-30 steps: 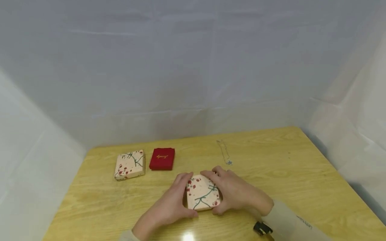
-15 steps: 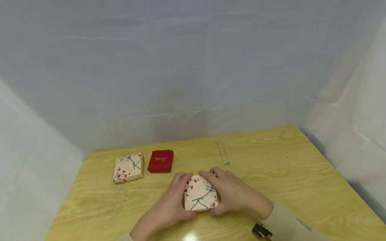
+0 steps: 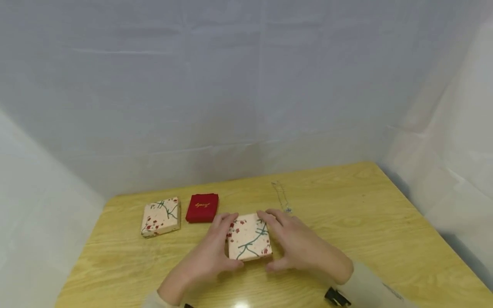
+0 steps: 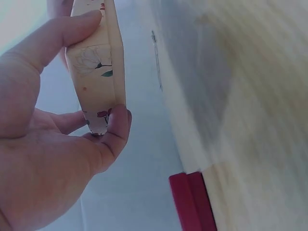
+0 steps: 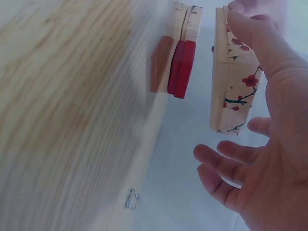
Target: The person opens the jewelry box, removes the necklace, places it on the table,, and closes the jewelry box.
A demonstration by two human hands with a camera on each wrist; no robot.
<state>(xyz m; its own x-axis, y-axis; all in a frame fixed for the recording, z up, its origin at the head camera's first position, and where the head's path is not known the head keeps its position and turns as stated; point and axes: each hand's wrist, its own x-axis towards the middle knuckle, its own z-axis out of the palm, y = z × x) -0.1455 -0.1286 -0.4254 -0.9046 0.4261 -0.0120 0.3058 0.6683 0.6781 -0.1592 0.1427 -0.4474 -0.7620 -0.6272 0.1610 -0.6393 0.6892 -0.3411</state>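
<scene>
In the head view my left hand (image 3: 209,248) holds a small square cardboard box (image 3: 249,237), cream with red blossoms and green branches. The thumb lies along its near side and the fingers reach its far edge. Both wrist views show this box (image 4: 96,72) raised above the table. My right hand (image 3: 294,241) is spread at its right side, and the right wrist view shows several fingers (image 5: 219,163) apart from the box. Whether the right thumb touches it, I cannot tell. Beyond the hands lies a red pouch-like case (image 3: 202,208) with gold lettering.
A matching floral box (image 3: 161,217) rests left of the red case. A thin silver necklace (image 3: 283,197) with a pendant lies toward the back. The wooden table (image 3: 366,222) is bordered by white sheeting (image 3: 231,107) at the back and sides.
The floral box between my hands has risen and moved slightly left and away from me. My right hand's fingers have spread off it. The head view has shifted a little.
</scene>
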